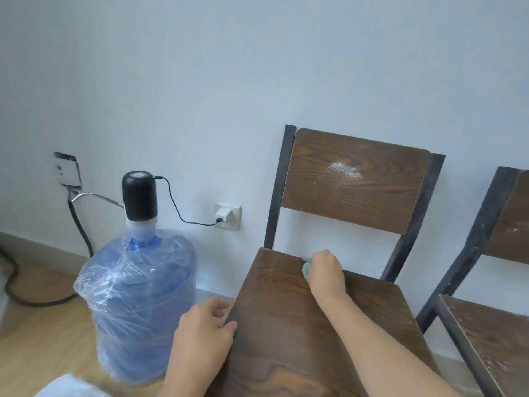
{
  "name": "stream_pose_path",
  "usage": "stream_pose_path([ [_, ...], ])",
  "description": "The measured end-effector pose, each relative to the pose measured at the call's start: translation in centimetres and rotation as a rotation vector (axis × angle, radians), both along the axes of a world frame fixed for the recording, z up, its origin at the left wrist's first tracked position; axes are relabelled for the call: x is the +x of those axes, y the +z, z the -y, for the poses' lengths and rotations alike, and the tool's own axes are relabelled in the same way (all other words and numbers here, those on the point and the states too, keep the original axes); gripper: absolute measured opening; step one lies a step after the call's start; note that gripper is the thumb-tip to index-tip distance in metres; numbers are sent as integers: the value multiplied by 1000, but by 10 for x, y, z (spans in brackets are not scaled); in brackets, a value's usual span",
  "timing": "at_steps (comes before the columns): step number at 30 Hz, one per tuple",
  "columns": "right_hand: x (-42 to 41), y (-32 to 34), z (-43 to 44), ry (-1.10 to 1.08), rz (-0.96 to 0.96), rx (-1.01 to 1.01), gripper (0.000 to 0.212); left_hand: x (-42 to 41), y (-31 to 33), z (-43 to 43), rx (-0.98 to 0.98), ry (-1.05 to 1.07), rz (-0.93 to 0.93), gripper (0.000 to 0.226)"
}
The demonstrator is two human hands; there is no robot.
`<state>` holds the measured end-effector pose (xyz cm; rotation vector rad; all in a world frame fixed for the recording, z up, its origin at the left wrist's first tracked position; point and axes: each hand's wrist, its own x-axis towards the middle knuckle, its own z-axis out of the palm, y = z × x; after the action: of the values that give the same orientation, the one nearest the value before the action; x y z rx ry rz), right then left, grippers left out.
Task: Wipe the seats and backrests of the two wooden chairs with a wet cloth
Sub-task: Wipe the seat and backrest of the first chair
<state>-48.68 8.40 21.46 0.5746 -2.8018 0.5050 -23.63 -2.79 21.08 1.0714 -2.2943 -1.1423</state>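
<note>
Cloth (305,270), pale green, is sitting bunched under the right hand (325,272), which is gripping it at the seat's (289,316) back edge. The left hand (204,325) is clasping the seat's left rim. White dust is showing on the backrest (355,181).

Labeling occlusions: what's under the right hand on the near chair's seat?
A green cloth, only its left edge peeking out, pressed to the back edge of the seat by the right hand. The rest of the cloth and the wood beneath are covered.

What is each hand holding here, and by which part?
Right hand: a green cloth, bunched under the fingers, at the seat's back edge. Left hand: the seat's left edge.
</note>
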Motion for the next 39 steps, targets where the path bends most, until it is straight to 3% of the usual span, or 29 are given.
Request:
stream_pose_path([
  [3, 21, -5, 61, 184, -11, -70, 15, 7, -2, 9, 140, 50, -26, 21],
  [7, 29, -12, 86, 383, -15, -16, 18, 14, 2, 3, 140, 98, -16, 18],
  [11, 5, -3, 57, 261, 3, 71, 12, 20, 15, -13, 78, 61, 60, 13],
  [14, -4, 0, 54, 164, -9, -20, 12, 28, 22, -15, 129, 66, 20, 12],
  [17, 10, -8, 83, 284, -35, -40, 17, 34, 21, -17, 113, 46, -21, 17],
  [26, 10, -6, 91, 410, -167, 168, 21, 27, 14, -18, 19, 41, 3, 12],
  [29, 9, -6, 61, 506, -158, 202, 17, 22, 7, -17, -78, -30, 64, 18],
  [33, -11, 1, -22, 549, -104, 227, 27, 12, 11, -25, -283, -195, 112, 28],
  [39, -53, 10, -156, 223, -18, 203, 30, -9, 20, -67, -468, -456, 157, 36],
])
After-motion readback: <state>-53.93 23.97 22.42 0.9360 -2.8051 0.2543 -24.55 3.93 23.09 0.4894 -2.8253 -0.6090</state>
